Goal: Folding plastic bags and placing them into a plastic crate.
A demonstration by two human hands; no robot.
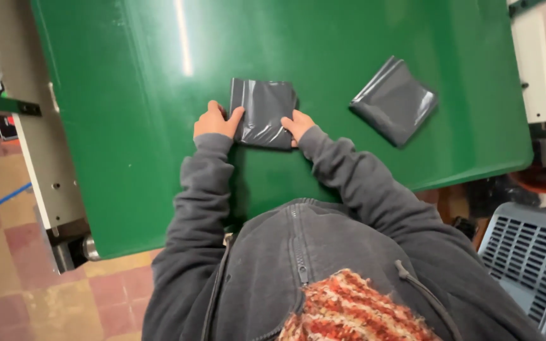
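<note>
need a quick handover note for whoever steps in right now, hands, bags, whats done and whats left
Left hand: pressing the left edge of the dark grey folded plastic bag, fingers on it.
Right hand: on the bag's lower right corner.
That bag lies flat on the green table, right in front of the person.
Second folded grey bag: lies apart to the right on the table, untouched.
Done: both bags look folded into flat squares.
Left: the bag under the hands is not yet let go; grey slotted crate stands at lower right.

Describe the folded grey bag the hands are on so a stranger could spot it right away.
Find the green table top. Near its middle lies a folded dark grey plastic bag, with the left hand and right hand pressing its two near corners. The other grey bag lies untouched farther right.
</note>
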